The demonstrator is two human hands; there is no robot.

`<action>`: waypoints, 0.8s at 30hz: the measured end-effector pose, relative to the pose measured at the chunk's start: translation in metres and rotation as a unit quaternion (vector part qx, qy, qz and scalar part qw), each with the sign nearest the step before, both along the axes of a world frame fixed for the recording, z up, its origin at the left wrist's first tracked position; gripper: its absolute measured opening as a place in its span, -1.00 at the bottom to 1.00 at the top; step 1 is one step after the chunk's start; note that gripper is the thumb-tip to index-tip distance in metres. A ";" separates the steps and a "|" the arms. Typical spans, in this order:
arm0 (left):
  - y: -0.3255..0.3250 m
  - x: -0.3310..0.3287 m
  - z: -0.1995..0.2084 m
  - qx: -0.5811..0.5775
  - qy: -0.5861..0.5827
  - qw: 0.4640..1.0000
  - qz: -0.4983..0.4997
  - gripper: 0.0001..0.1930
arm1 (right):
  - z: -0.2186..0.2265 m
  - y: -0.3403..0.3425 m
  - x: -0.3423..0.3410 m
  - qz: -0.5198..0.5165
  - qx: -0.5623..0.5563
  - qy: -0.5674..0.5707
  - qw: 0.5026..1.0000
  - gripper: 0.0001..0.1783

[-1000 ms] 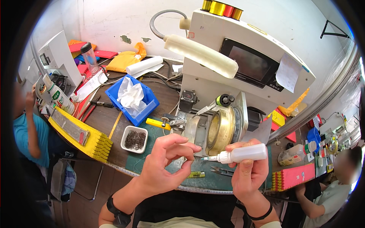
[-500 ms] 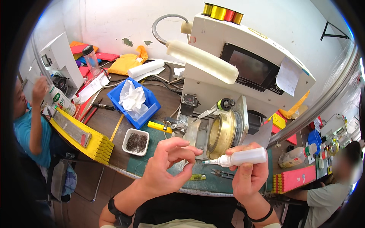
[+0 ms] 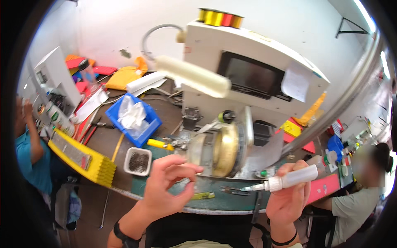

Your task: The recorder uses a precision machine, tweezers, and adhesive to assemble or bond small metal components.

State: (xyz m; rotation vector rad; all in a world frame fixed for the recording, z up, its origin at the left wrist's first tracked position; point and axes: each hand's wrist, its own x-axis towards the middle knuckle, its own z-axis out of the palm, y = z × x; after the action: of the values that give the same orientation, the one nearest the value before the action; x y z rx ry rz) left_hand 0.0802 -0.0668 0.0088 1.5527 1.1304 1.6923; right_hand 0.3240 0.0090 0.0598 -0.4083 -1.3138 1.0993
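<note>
My left hand (image 3: 167, 186) is raised over the front of the green mat, its thumb and fingers curled together in a pinch. Whatever lies between those fingertips is too small to make out. In my right hand (image 3: 285, 202) is a white squeeze bottle (image 3: 300, 175), tilted with its thin nozzle pointing left toward the left hand. A gap separates the nozzle tip from the left fingers. Behind the hands stands a white machine (image 3: 202, 53) with a gold-coloured wheel (image 3: 224, 151). Below the nozzle, metal snips (image 3: 233, 191) lie beside a small yellow-green piece (image 3: 202, 195).
Left of my left hand sits a white dish (image 3: 127, 166) of dark bits. Behind it is a blue bin (image 3: 153, 128) with crumpled white material. Yellow stacked trays (image 3: 101, 175) line the left edge. A pale lamp (image 3: 190, 76) hangs overhead. People sit at both sides.
My right hand and the squeeze bottle have moved right, drawing the nozzle away from my left fingertips. The left hand keeps its pinch. The whole view has shifted, with the machine now further left.
</note>
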 end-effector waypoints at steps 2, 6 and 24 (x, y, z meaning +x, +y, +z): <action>-0.006 -0.004 -0.002 -0.001 -0.003 1.000 0.028 -0.31 | 0.010 0.001 0.028 -0.020 0.013 -0.001 1.000 -0.53; -0.010 -0.002 -0.006 0.004 -0.009 0.997 0.078 -0.28 | 0.031 0.014 0.098 -0.194 0.041 0.022 0.980 -0.55; 0.000 -0.001 -0.016 0.003 0.003 0.990 0.138 -0.23 | 0.058 0.086 0.253 -0.351 -0.009 -0.195 0.916 -0.68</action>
State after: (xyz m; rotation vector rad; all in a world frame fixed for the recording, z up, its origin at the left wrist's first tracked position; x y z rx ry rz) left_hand 0.0788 -0.0671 -0.0073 1.4573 1.3969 1.8682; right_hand 0.5772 0.0948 0.1177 -1.0621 -1.3316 0.4284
